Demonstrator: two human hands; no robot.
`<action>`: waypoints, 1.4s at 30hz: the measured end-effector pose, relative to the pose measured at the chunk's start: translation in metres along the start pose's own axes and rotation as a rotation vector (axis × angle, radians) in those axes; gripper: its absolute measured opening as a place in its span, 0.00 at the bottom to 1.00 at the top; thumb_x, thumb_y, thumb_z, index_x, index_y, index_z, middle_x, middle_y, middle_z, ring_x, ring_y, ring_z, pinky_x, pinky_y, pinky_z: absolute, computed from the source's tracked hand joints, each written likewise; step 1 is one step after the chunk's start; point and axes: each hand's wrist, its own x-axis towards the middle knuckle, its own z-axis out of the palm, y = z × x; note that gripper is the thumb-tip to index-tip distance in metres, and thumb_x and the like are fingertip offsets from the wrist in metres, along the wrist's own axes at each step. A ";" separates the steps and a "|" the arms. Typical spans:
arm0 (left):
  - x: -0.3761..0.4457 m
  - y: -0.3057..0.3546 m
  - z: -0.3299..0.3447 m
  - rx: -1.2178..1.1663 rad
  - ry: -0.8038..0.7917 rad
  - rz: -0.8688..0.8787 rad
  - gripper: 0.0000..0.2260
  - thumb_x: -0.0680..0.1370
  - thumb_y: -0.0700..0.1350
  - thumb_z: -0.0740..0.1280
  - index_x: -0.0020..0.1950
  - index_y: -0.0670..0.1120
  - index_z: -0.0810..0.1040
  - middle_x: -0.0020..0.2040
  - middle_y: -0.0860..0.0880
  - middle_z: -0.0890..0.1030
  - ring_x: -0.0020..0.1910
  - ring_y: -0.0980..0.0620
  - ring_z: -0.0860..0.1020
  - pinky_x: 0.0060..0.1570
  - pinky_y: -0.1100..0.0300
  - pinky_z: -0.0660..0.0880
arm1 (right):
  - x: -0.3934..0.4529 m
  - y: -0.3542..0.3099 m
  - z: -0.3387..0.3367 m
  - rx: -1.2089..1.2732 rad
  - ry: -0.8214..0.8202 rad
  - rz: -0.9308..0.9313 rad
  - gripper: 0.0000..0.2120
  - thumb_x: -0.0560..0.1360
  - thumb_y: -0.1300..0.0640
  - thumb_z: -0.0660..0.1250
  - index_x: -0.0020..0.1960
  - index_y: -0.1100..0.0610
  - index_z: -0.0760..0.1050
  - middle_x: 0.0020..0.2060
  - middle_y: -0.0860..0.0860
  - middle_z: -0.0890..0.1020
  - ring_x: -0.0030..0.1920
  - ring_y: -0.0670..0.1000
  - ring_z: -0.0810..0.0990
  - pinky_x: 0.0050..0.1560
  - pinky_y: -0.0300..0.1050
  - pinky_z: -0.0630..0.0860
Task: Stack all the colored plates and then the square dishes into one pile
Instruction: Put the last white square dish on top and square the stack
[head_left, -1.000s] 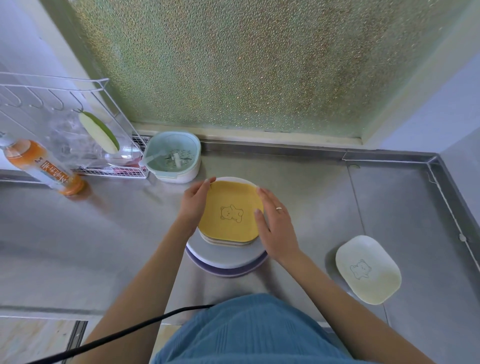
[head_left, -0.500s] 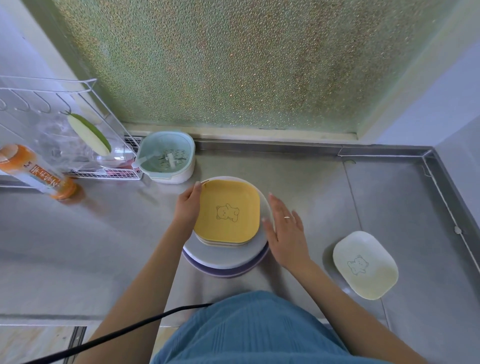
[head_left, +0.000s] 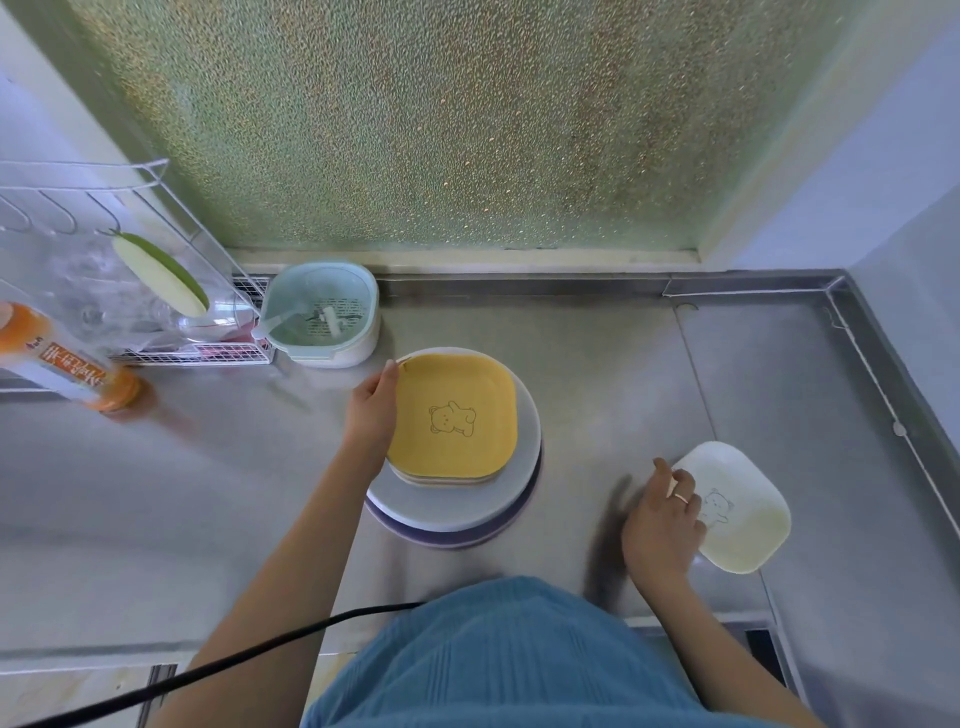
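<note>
Steel counter (head_left: 597, 364), one pile at centre: yellow square dish (head_left: 452, 415) with a bear drawing uppermost, seated on further square dishes whose edges show beneath, these on a white round plate (head_left: 441, 506), with a purple plate (head_left: 498, 532) at the base

Left hand (head_left: 371, 410): rests against the yellow dish's left edge, fingers fairly straight, nothing gripped

Cream square dish (head_left: 743, 514), bear drawing: lies flat on the counter, right of the pile and apart from it

Right hand (head_left: 662, 525): on the cream dish's left rim, fingers bent over the edge; whether it grips cannot be told

Back left: mint strainer bowl (head_left: 322, 317), wire rack (head_left: 130, 260), orange bottle (head_left: 57, 358)
</note>
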 end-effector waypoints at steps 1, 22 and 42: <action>-0.001 0.000 0.000 0.002 -0.006 0.005 0.15 0.81 0.54 0.56 0.52 0.46 0.76 0.43 0.46 0.74 0.44 0.49 0.71 0.47 0.56 0.70 | 0.000 0.002 0.001 0.003 -0.003 -0.002 0.31 0.72 0.69 0.62 0.72 0.56 0.57 0.67 0.61 0.66 0.56 0.62 0.72 0.47 0.55 0.73; 0.002 -0.002 -0.004 -0.011 -0.049 0.011 0.15 0.81 0.55 0.56 0.53 0.47 0.77 0.45 0.46 0.75 0.45 0.49 0.73 0.48 0.55 0.71 | -0.032 -0.101 -0.064 0.686 0.357 -0.686 0.25 0.71 0.72 0.63 0.64 0.53 0.71 0.42 0.53 0.82 0.47 0.54 0.71 0.41 0.48 0.75; 0.005 0.000 -0.019 -0.218 -0.221 -0.046 0.18 0.77 0.57 0.56 0.47 0.49 0.82 0.48 0.45 0.83 0.49 0.44 0.80 0.53 0.50 0.74 | -0.031 -0.108 -0.060 0.664 0.052 -1.035 0.11 0.68 0.74 0.65 0.42 0.60 0.80 0.40 0.53 0.82 0.51 0.48 0.75 0.70 0.45 0.66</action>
